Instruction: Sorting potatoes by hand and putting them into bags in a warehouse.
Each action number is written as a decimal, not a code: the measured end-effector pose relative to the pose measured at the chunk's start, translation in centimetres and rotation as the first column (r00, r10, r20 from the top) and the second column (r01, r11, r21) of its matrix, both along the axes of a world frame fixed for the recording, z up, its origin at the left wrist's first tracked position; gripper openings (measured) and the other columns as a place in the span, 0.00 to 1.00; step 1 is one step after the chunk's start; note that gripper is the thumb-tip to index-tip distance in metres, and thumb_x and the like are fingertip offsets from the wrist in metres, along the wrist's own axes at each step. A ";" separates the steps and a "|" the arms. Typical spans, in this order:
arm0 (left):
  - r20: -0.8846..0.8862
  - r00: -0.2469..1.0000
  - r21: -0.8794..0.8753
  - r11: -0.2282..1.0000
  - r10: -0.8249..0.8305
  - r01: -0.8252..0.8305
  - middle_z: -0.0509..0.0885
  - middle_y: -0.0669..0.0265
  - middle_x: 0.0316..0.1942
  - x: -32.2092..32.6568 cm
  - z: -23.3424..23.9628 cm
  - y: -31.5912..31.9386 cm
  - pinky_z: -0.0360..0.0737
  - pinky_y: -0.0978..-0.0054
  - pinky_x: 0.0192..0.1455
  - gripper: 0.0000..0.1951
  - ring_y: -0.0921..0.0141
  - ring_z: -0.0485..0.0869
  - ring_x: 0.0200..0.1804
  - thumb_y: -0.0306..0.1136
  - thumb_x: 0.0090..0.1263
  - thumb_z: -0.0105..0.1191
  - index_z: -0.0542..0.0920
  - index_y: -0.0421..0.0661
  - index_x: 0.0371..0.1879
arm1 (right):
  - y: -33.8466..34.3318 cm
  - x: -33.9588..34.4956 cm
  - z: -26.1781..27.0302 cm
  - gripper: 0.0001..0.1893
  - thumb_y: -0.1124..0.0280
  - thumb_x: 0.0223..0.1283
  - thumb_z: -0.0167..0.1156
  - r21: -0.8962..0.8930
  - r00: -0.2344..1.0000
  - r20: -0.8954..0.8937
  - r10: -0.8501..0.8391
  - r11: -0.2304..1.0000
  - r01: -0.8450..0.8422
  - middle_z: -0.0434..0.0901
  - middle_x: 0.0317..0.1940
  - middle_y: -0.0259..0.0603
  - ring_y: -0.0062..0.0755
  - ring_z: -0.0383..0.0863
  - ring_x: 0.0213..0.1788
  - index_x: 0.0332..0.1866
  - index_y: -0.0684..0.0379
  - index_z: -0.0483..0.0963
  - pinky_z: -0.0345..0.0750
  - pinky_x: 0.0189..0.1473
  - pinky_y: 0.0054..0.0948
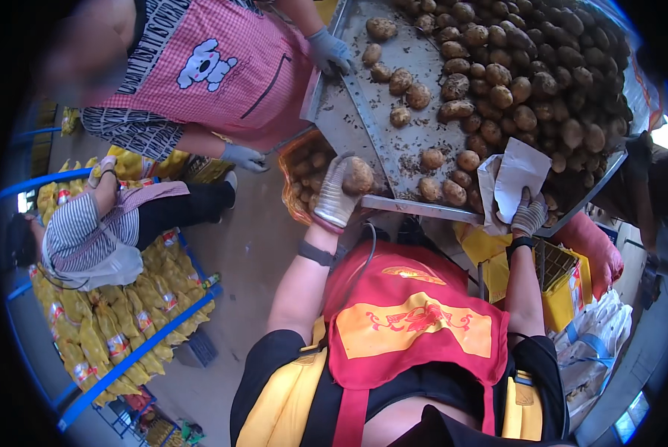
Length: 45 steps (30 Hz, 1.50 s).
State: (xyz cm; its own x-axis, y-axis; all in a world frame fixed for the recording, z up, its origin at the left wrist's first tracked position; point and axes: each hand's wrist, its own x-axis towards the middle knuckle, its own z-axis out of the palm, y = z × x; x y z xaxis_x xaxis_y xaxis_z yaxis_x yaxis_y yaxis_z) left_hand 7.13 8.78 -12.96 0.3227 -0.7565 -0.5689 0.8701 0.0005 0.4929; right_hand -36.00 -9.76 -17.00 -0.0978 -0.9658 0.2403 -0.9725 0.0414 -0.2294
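Observation:
My left hand [335,196], in a pale knit glove, grips a brown potato [358,175] by the near left corner of a metal sorting table [390,128]. Just beyond and below it hangs an orange mesh bag [289,205] with potatoes inside. With my right hand [529,217], gloved too, I hold pieces of white paper or card [519,173] over the table's near edge. Part of a soil-covered potato heap [535,84] lies behind the paper. Several loose potatoes [400,81] are spread on the metal surface, among crumbs of soil.
A co-worker in a pink checked apron [255,72] stands at the left, one gloved hand [329,51] on the table's rim. Further left, another person [116,223] is beside stacked yellow mesh sacks [116,329] and a blue rail [144,349]. A yellow crate [570,296] stands right of me.

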 end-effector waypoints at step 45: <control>-0.461 0.818 -0.249 0.935 -0.345 0.254 0.80 0.54 0.56 -1.2 -1.3 -6.8 0.83 0.47 0.53 0.25 0.54 0.79 0.58 0.50 0.72 0.50 0.75 0.44 0.59 | 1.1 -0.4 -0.2 0.26 0.46 0.64 0.55 -0.049 0.993 -0.120 -0.014 0.999 0.008 0.81 0.49 0.53 0.58 0.77 0.51 0.52 0.61 0.77 0.66 0.58 0.51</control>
State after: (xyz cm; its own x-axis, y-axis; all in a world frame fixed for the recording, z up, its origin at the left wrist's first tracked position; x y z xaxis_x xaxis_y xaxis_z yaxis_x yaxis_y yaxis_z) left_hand 5.89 2.00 -14.26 -0.2222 -0.8675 -0.4450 0.9663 -0.2569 0.0183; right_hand -36.38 -8.65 -17.17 -0.0761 -0.9518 0.2972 -0.9926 0.0442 -0.1128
